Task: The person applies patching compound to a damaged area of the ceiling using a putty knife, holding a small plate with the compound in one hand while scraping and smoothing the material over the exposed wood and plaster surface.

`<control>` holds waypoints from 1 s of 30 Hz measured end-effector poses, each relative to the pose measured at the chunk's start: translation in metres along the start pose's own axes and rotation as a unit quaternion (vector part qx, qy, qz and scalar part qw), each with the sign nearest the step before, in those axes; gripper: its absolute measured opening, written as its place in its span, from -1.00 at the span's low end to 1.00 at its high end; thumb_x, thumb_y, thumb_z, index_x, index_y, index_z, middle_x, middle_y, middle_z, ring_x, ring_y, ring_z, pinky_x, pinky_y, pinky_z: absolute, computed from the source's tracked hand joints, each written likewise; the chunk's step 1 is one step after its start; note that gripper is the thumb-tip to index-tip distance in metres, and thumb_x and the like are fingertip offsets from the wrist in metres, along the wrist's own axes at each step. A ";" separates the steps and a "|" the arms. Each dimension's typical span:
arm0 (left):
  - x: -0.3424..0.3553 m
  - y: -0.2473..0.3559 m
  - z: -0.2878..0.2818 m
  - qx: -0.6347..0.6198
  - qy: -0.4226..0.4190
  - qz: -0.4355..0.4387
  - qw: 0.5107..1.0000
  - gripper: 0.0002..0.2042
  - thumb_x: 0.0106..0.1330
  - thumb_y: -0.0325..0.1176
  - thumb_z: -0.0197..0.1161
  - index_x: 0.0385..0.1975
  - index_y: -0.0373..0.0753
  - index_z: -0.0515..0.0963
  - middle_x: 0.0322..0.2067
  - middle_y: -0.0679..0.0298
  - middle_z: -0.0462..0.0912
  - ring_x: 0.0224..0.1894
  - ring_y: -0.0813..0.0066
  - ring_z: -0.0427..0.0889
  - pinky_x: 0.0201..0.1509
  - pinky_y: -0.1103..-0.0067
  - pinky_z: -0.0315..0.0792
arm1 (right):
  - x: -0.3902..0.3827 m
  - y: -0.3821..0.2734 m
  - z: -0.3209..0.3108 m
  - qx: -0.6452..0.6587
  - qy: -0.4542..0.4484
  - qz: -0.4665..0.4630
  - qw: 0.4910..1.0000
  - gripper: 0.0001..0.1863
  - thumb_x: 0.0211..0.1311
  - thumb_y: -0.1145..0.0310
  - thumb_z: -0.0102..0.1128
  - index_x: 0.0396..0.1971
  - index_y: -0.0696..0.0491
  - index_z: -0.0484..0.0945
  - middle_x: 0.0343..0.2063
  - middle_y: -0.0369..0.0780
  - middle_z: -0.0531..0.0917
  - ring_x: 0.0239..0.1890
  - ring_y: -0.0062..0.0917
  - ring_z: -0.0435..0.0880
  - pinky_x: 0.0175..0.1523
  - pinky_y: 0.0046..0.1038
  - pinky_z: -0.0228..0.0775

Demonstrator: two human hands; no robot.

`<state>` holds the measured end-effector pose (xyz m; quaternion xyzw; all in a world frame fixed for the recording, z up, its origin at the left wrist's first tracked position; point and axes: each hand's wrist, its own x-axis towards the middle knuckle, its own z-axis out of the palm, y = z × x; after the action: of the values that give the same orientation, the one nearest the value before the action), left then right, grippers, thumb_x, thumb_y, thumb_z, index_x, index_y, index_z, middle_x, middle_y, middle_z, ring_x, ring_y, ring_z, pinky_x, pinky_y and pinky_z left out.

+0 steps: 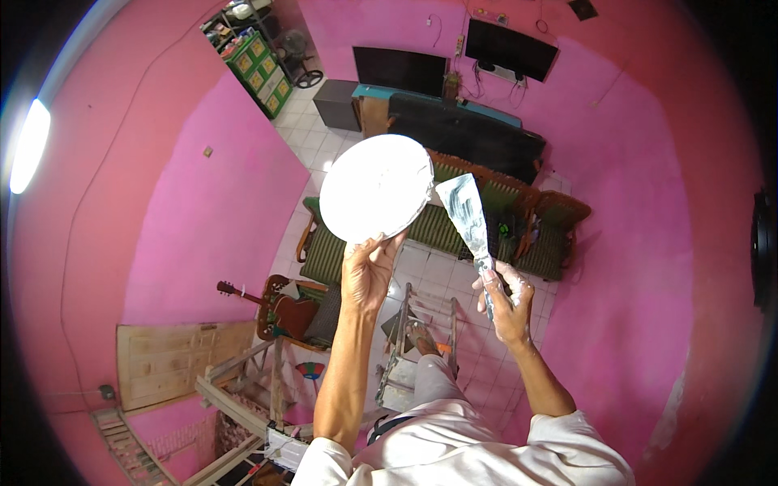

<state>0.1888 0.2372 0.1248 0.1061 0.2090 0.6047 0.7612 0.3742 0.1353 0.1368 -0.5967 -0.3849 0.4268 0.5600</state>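
In front of me, my left hand [369, 271] grips the lower edge of a round white lid-like disc [377, 186] whose right rim looks smeared with white paste. To its right, my right hand [506, 300] is wrapped round the handle of a putty knife [466, 212]. The blade points up and carries white and grey smears. Its tip is close to the disc's right edge, with a small gap between them. White residue marks the fingers of my right hand.
Below me stands a stepladder [397, 385], my foot on it. Wooden scaffolding [243, 405] is at lower left, near a guitar [293, 314]. Green-striped seats [328, 253], a dark television [399, 71], a grey box [338, 105] and a green cabinet [258, 74] lie beyond. Pink walls [219, 202] surround the room.
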 end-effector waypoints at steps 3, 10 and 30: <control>-0.002 -0.001 -0.006 0.009 0.008 -0.004 1.000 -0.71 0.08 -0.65 0.10 -0.17 -0.40 0.33 -0.15 0.14 0.43 -0.03 0.30 0.44 0.16 0.31 0.35 | 0.008 0.007 -0.001 -0.006 -0.002 -0.010 1.000 -0.75 0.21 0.38 0.01 -0.24 0.27 0.47 -0.59 -0.24 0.53 -0.74 -0.73 0.40 -0.65 -0.68 0.19; 0.000 -0.006 -0.014 0.053 0.004 0.012 0.999 -0.56 0.11 -0.61 0.07 0.03 -0.42 0.17 -0.06 0.05 0.41 -0.03 0.25 0.47 0.09 0.37 0.41 | 0.018 0.010 -0.002 -0.049 -0.012 0.003 0.999 -0.74 0.20 0.38 0.03 -0.23 0.28 0.47 -0.60 -0.23 0.54 -0.74 -0.74 0.40 -0.66 -0.68 0.18; 0.044 -0.020 -0.028 0.088 0.020 -0.009 0.996 -0.57 0.09 -0.65 0.07 0.01 -0.39 0.20 -0.09 0.09 0.44 -0.06 0.31 0.49 0.12 0.37 0.38 | 0.042 0.000 -0.017 -0.010 -0.075 0.084 0.994 -0.79 0.17 0.45 0.03 -0.33 0.32 0.47 -0.64 -0.23 0.54 -0.75 -0.78 0.36 -0.68 -0.69 0.18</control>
<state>0.2015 0.2719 0.0835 0.1585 0.2777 0.5792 0.7498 0.4049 0.1690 0.1339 -0.5985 -0.3788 0.5122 0.4859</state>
